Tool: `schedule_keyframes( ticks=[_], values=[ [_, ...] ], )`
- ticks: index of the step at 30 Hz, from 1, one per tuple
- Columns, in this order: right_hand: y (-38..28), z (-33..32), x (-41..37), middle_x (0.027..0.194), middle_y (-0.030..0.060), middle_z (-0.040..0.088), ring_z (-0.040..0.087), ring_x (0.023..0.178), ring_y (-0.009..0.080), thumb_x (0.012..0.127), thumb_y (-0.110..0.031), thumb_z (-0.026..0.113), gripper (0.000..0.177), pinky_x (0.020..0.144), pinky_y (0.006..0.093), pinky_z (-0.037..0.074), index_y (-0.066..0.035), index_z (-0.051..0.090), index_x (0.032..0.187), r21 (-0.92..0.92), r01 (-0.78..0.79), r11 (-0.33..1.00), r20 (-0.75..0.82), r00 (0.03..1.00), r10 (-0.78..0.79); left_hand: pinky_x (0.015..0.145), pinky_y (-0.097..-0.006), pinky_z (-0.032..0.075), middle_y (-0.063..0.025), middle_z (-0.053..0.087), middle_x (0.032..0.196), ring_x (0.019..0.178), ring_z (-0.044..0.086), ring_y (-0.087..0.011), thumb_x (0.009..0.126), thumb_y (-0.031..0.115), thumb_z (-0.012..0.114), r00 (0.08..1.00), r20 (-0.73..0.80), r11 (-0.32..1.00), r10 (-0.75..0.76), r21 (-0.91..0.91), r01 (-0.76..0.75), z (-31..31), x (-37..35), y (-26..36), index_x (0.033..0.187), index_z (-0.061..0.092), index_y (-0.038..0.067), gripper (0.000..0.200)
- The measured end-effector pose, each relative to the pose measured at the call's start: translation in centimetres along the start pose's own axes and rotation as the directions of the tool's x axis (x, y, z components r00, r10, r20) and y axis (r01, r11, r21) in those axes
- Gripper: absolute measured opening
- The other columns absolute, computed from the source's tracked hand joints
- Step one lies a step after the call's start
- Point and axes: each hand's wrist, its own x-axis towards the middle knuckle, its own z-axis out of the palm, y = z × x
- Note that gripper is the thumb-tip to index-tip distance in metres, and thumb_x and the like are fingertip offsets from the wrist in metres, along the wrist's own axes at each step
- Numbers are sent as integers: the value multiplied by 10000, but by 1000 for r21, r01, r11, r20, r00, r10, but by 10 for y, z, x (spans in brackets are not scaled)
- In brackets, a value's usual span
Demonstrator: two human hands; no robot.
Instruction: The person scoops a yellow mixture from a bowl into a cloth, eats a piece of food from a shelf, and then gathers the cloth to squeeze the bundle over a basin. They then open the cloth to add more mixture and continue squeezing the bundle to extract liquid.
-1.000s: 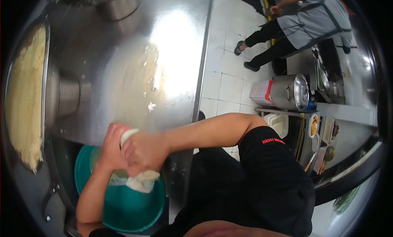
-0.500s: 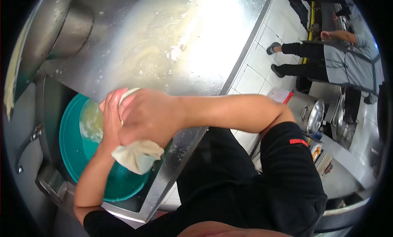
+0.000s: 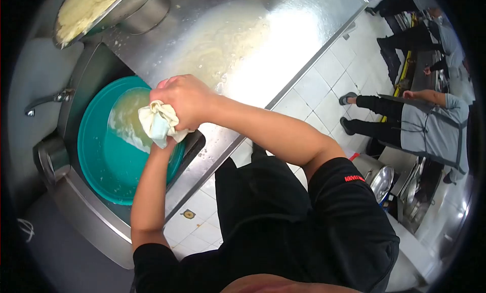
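Head view: pale cloth [image 3: 158, 123] bulges from the right grip [image 3: 183, 98]

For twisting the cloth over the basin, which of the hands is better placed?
The right hand, probably: it lies uppermost, closed around the cloth above the green basin. The left hand is mostly hidden behind it, so its hold cannot be told.

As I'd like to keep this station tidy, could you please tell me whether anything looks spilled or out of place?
Yes: cloudy liquid is spread across the metal counter, beside the sink. It looks like a spill, since it lies loose on the worktop rather than in the green tub.
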Motion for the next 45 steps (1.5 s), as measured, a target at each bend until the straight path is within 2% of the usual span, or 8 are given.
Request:
schedule_keyframes(
  ticks=[15,23,30,34,36,37,39,45],
  values=[
    [-9,20,-12,621,64,603,607,620,301,603,-309,752,284,644,396,498,-146,576,755,-62,-122,991,-316,944,97,831,-408,470,-110,624,1036,994,593,-288,709,198,766,945,-276,722,175,689,67,45,-15,-7,1057,603,66,406],
    [-8,19,-40,641,32,570,591,605,234,612,-244,704,206,635,354,498,-136,545,686,-191,245,950,-358,884,-300,836,-425,465,-123,580,1118,1029,566,-284,677,154,771,865,-395,764,310,645,20,56,-29,-16,1108,566,65,485],
    [-21,12,-92,582,16,485,546,597,202,590,-190,633,121,651,321,477,-138,526,615,-132,516,846,-258,807,-532,851,-437,456,-130,555,1163,1054,549,-286,645,112,773,680,67,499,730,627,-598,9,-25,-17,1128,550,67,533],
    [-31,27,-108,596,15,476,534,594,199,601,-165,605,138,745,300,473,-119,475,597,-51,515,856,-171,840,-515,930,-452,421,-137,500,1250,1100,514,-303,579,45,755,813,582,520,16,690,-504,-13,2,120,1213,510,68,680],
    [-32,30,-108,605,12,478,535,597,201,600,-161,602,124,746,306,478,-116,487,611,-8,534,846,-181,831,-526,1003,-444,377,-150,498,1263,1128,500,-326,523,30,750,442,872,458,-212,488,-743,10,44,147,1246,511,56,763],
    [-33,31,-110,601,7,471,536,601,200,616,-156,604,109,763,306,473,-120,502,623,-42,542,839,-147,828,-541,1003,-444,377,-150,498,1263,1128,500,-326,523,30,750,428,878,465,-214,477,-746,25,61,145,1246,511,56,763],
    [-33,35,-113,608,6,483,539,604,201,626,-161,606,103,780,306,467,-122,511,635,7,518,856,-135,848,-512,1031,-417,359,-159,504,1270,1151,494,-333,523,63,743,-146,989,537,-12,-117,-836,49,88,135,1264,514,39,775],
    [-31,48,-119,611,10,527,553,641,207,686,-198,585,83,790,313,447,-130,539,678,-5,479,878,-80,875,-478,972,-444,407,-197,536,1200,1123,516,-370,521,145,691,-208,978,822,30,-142,-552,51,93,89,1140,571,2,646]
  ],
)
